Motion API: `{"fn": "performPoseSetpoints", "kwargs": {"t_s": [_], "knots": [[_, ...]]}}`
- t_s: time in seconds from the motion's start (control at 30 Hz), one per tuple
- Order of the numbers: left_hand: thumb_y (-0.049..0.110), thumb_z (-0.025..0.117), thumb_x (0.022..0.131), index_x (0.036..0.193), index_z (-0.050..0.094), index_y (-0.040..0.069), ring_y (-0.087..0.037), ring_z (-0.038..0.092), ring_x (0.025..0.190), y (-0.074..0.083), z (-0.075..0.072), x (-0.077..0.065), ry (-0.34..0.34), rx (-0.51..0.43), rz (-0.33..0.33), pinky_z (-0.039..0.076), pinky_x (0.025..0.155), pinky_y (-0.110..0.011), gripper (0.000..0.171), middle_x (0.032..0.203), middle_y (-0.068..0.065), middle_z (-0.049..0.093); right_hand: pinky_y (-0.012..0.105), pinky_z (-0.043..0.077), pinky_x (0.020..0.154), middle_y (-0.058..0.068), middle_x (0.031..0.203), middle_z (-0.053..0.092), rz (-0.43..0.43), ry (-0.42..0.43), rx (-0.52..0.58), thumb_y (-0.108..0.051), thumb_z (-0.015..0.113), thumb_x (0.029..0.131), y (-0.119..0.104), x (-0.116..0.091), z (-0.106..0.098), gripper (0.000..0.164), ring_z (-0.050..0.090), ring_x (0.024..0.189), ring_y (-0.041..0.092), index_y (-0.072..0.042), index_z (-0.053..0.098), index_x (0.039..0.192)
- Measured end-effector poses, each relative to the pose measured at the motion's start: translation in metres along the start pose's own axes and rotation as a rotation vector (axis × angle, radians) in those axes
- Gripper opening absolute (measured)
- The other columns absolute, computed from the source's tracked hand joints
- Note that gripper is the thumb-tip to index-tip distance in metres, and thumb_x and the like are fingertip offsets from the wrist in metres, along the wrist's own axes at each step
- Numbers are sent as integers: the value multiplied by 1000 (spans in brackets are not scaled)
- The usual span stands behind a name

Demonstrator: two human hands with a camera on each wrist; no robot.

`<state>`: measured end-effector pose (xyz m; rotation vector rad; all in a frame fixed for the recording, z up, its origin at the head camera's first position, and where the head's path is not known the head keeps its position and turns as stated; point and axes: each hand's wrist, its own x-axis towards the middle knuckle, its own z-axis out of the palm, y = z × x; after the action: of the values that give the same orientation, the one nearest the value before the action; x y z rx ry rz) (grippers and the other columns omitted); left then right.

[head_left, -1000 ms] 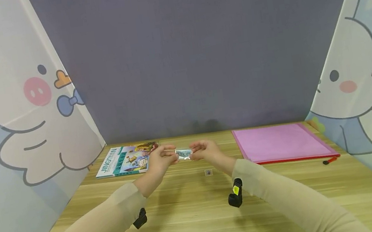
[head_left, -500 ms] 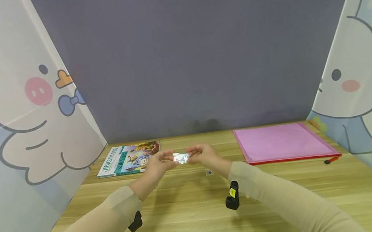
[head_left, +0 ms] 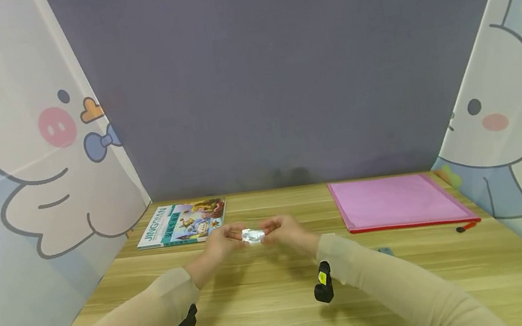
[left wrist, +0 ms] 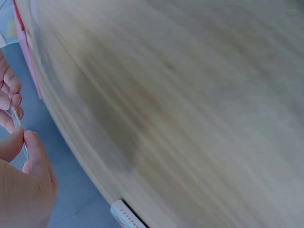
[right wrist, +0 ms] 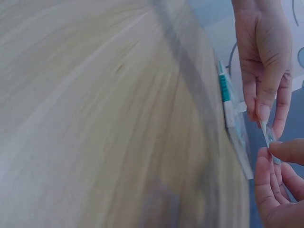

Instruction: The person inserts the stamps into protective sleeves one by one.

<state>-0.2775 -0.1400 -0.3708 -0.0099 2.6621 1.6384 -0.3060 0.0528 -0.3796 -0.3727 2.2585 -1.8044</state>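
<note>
A small, flat, glossy rectangle of clear plastic [head_left: 253, 235] is held between both hands over the wooden table [head_left: 261, 308]. My left hand [head_left: 222, 244] pinches its left end between thumb and fingers, and my right hand [head_left: 287, 233] pinches the right end. White glare covers most of its face in the head view. From the left wrist it shows as a thin edge [left wrist: 18, 124] between the fingertips. The right wrist view gives a narrow slanted strip of the plastic [right wrist: 269, 135], with faint bluish print on it.
An illustrated book [head_left: 181, 224] lies at the back left. At the back right is a pink pouch [head_left: 396, 199] with a red zip edge and a zip pull [head_left: 467, 226]. A small grey piece [head_left: 386, 251] shows beside the right sleeve. Printed cloth walls flank the table.
Both hands have lowered towards me and shifted slightly left with the plastic, whose face has turned whiter with glare. The small square card on the table has gone behind my right arm.
</note>
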Motion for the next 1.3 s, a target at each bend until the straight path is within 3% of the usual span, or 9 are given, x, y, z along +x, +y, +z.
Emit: {"fn": "performPoseSetpoints", "kwargs": {"t_s": [0.37, 0.8, 1.3], "knots": [[-7, 73, 80, 114, 65, -4, -27, 68, 74, -17, 8, 0, 4, -23, -25, 61, 70, -35, 34, 91, -17, 63, 30, 61, 68, 11, 87, 64, 68, -27, 51, 17, 68, 75, 16, 3, 11, 40, 65, 66, 13, 11, 63, 115], [-9, 73, 79, 110, 66, -4, -16, 62, 68, -20, 9, 8, 16, 18, -70, 60, 68, -29, 33, 87, -12, 63, 34, 61, 76, 26, 107, 61, 124, -64, 98, 14, 63, 84, 18, 3, 13, 42, 70, 78, 23, 13, 56, 125], [-10, 75, 76, 104, 68, -4, -14, 62, 61, -26, 12, 12, 34, 102, -86, 55, 58, -24, 29, 77, -9, 64, 36, 61, 78, 26, 109, 65, 144, -79, 52, 9, 64, 85, 16, 5, 12, 44, 70, 83, 24, 12, 54, 128]]}}
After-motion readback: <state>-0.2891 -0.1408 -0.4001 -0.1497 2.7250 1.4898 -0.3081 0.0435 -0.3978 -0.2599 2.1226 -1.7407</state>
